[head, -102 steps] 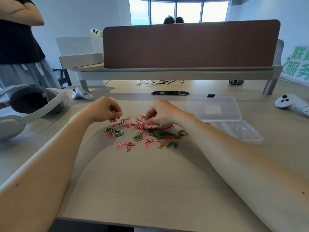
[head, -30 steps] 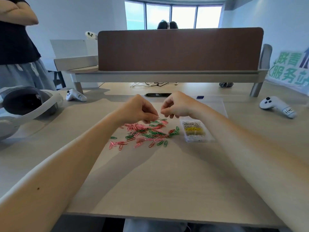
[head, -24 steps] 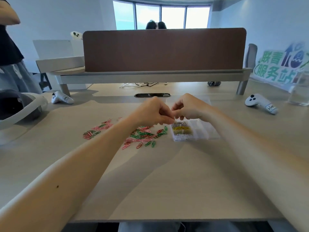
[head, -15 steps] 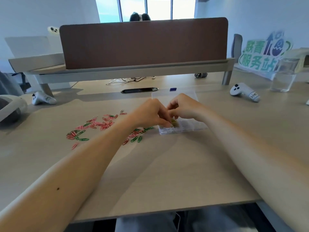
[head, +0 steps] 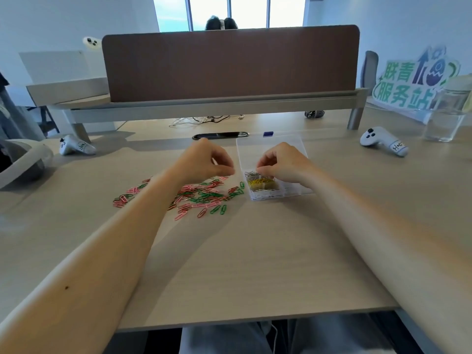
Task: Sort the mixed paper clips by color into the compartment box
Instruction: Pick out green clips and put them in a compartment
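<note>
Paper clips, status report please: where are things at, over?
Left hand curled above pink-and-green pile. Right hand curled over compartment box, yellow clips inside. Grips unclear; nothing blocking.

- The right hand [head: 283, 166] sits over the compartment box [head: 296, 191], directly above the sorted clips [head: 260, 183] in its left compartments.
- The left hand [head: 204, 162] is just left of the box, over the loose paper clips [head: 204, 196].
- The box lid [head: 247, 152] lies behind the right hand.
- 1 controller [head: 383, 141] lies well right of the right hand, a 2nd controller [head: 76, 148] well left of the left hand.
</note>
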Motion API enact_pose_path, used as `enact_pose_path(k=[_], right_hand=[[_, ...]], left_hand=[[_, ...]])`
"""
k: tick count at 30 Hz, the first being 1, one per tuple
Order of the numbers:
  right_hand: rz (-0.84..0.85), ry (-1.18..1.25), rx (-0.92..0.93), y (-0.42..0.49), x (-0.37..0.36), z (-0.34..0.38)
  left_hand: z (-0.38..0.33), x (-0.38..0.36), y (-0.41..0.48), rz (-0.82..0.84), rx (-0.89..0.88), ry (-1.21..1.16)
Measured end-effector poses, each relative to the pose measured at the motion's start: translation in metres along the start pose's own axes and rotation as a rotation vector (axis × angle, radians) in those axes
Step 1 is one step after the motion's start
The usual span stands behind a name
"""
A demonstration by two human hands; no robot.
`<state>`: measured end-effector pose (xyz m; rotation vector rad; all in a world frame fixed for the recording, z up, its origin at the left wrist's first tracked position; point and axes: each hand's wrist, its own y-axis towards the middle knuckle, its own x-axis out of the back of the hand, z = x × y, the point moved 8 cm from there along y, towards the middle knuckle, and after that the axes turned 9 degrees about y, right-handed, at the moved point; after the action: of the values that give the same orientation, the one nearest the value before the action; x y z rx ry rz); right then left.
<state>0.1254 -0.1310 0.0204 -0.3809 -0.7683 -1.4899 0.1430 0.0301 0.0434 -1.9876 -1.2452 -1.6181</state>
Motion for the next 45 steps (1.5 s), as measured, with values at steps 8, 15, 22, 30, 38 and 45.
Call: enact_pose_path(k=[8,15,22,30,38,45], right_hand=[[0.202,-0.148,0.129,0.001,-0.044,0.045],[0.251,-0.324,0.102,-0.004,-0.059,0.040],[0.229,-0.336,0.091,-0.009,-0.063,0.041],[0.153,-0.191,0.081,-0.014,-0.051,0.040],[0.084,0.032,0.072,-0.014,-0.044,0.039],[-0.035,0.227,0.037,-0.014,-0.020,0.029]], left_hand=[[0.031,-0.023,-0.025,0.173,0.068,0.124],[0.029,-0.021,-0.025,0.176,0.058,0.216],[0.027,-0.025,-0.020,0.149,0.049,0.250],[0.028,-0.010,-0.018,-0.065,0.086,0.057],[0.030,-0.010,-0.018,-0.089,0.109,-0.098],[0.024,-0.008,-0.020,-0.098,0.123,-0.240]])
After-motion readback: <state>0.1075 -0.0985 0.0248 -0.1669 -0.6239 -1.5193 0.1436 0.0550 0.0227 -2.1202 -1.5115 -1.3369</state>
